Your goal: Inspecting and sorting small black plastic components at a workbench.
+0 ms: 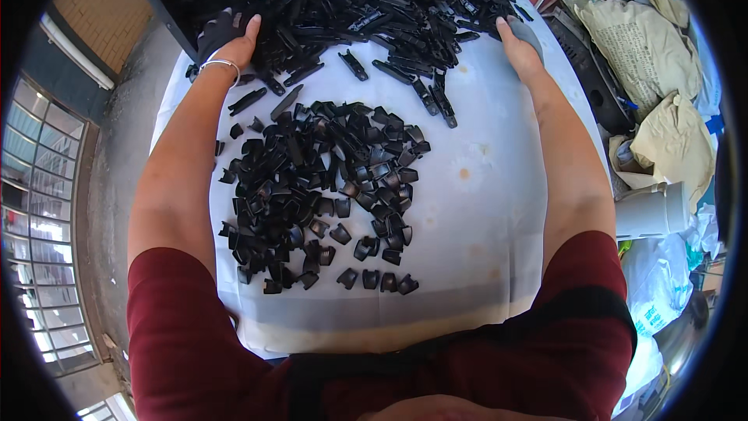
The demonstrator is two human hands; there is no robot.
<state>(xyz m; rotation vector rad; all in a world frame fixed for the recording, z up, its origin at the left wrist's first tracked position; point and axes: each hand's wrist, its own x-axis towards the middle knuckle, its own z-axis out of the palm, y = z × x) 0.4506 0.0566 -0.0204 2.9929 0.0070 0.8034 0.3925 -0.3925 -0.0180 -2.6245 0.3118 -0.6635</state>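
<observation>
A big heap of long black plastic clips (366, 0) covers the far part of the table. At its left edge is my left hand (231, 37), in a dark glove with the thumb bare, its fingers apart against the clips. My right hand (520, 43), partly covered in grey, rests at the heap's right edge with the thumb stretched out; its fingers are partly hidden. Neither hand visibly grips a single piece. Closer to me lies a second pile of short, curved black plastic pieces (312, 179). A few loose clips (353, 65) lie between the piles.
A white cloth (483, 210) with brownish spots covers the table. A dark panel (160, 0) stands at the far left. Sacks (639, 47), a grey-white bucket (653, 210) and plastic bags (658, 277) crowd the right side. At left is a barred window (43, 218).
</observation>
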